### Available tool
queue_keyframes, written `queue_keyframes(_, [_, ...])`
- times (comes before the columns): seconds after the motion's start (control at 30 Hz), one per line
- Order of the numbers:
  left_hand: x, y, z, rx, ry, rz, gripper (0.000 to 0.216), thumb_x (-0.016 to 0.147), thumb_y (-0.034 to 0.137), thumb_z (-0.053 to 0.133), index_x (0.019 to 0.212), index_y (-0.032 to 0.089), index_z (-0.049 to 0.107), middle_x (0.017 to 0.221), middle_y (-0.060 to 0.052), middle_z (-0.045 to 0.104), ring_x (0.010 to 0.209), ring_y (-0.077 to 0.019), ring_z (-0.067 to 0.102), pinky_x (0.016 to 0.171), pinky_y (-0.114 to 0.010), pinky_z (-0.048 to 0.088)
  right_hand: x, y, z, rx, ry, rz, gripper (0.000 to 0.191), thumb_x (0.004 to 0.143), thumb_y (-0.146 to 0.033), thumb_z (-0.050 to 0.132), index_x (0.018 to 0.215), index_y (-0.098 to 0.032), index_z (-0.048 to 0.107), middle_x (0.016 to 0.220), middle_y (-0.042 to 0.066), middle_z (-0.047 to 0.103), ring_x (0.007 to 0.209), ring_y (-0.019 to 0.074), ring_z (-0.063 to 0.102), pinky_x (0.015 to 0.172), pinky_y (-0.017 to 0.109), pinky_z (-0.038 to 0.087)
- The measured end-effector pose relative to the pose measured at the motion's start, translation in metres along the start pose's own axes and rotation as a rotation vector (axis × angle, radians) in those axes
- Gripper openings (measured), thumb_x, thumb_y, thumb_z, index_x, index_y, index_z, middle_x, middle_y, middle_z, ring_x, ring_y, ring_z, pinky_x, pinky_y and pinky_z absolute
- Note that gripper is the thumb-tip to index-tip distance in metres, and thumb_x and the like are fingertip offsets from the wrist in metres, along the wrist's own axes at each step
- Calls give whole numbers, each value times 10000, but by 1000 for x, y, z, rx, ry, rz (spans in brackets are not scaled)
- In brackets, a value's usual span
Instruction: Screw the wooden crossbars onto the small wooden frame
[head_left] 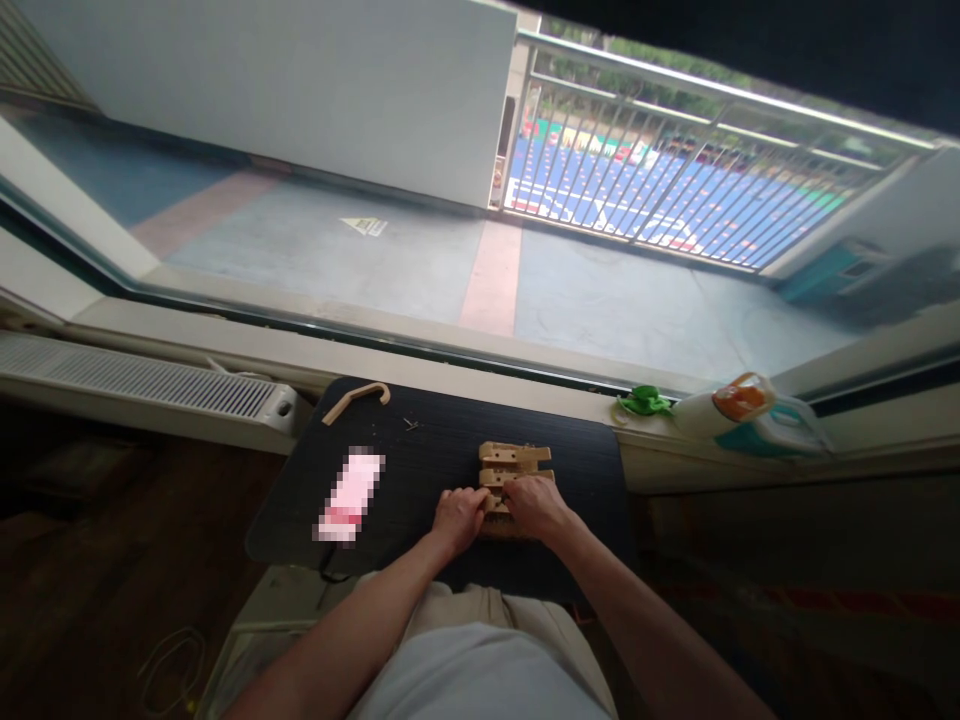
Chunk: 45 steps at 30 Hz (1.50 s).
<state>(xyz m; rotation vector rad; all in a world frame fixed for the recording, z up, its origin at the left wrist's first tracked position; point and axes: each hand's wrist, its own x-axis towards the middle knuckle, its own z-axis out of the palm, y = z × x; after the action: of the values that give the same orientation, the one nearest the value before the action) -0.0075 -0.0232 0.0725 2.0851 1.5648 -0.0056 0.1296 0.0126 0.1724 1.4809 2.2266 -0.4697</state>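
Observation:
A stack of notched wooden pieces (514,466) lies on a small black table (420,470) in front of me. My left hand (457,518) is curled at the left end of the nearest piece, fingers closed on it. My right hand (534,505) rests on top of the same piece from the right, fingers bent over it. Both hands hide most of that near piece. Two more slotted pieces show just beyond my fingers.
A curved wooden strip (355,400) lies at the table's far left corner, small screws (410,424) beside it. A blurred pink object (349,496) lies left of my hands. On the sill sit a green item (643,402) and a white bottle (739,405). A radiator (142,385) stands left.

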Motion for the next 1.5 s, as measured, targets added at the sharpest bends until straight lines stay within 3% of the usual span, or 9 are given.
queue_keyframes(0.27, [1,1,0,24,-7,2,202,836,259,380,991,269,508,901,-25,602,876,-184,542,747,-306,330,-8,-4,-15,-35,-29,-66,243,768,-164,430,847,-205,656,859,71,681,829,198,622,687,259,443])
queue_keyframes(0.63, [-2,3,-6,35,-19,1,220,810,233,413,1008,272,500,907,-17,605,889,-179,537,760,-303,341,-2,-1,1,34,21,6,256,811,-236,395,856,-184,642,883,88,674,839,202,619,710,273,436])
queue_keyframes(0.93, [-1,2,-6,43,-20,6,208,817,246,405,996,270,508,888,-19,603,874,-183,539,745,-304,337,-10,-4,-10,3,-3,-10,246,767,-188,427,863,-211,652,883,77,677,851,205,615,704,275,431])
queue_keyframes(1.5, [0,0,-5,30,-20,23,207,821,256,399,987,271,521,879,-20,610,864,-181,541,743,-307,333,-5,-3,-3,-26,-25,40,239,793,-225,422,842,-163,647,866,109,676,823,220,623,690,286,445])
